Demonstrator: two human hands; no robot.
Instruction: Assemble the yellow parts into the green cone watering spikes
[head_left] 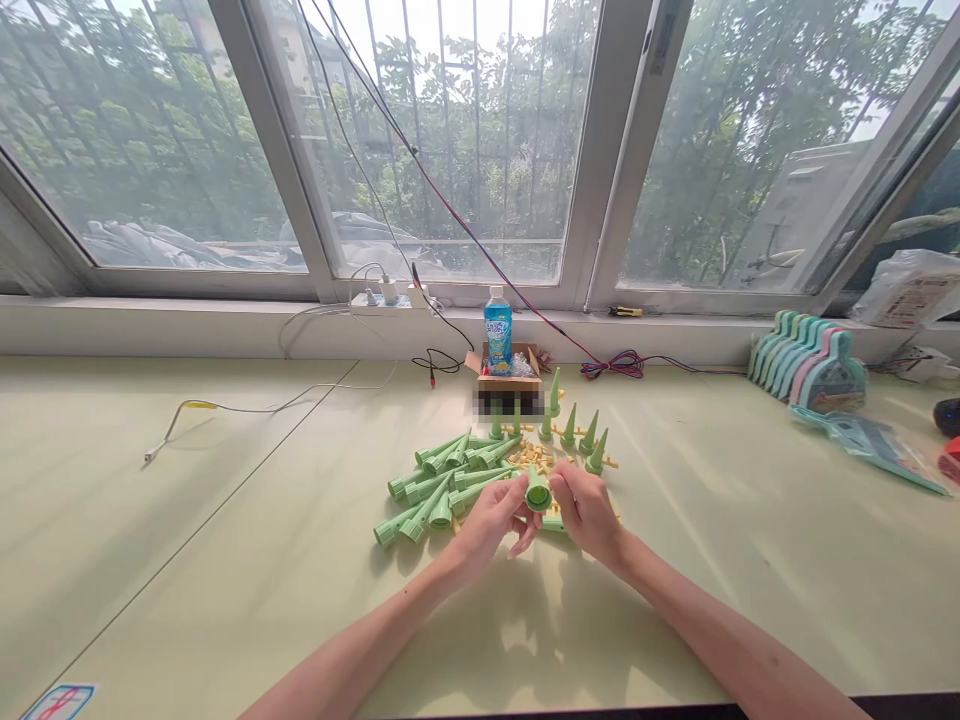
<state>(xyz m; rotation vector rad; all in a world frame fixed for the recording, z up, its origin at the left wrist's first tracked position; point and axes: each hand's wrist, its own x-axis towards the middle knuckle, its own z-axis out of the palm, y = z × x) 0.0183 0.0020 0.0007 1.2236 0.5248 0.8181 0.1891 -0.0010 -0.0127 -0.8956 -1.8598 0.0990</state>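
Observation:
A hollow green plastic cone [538,494] is held up between my hands, its round open end facing me. My left hand [495,515] grips it from the left, with the thumb on its side and the lower fingers curled below. On the other side my right hand [587,508] is closed in a pinch against the cone; whether a small part sits in its fingers is hidden. Small yellow plastic pieces [531,457] lie heaped just behind. To the left is a pile of green cones [431,485] lying on their sides. Several upright cones [589,434] with yellow pieces at their bases stand behind and right.
A small cardboard box [510,383] with a blue-liquid bottle [497,332] stands at the back. Coiled cables [615,365] and a power strip [397,300] are near the window. Pastel plastic items [806,360] and a packaged turquoise tool [870,448] are at the right.

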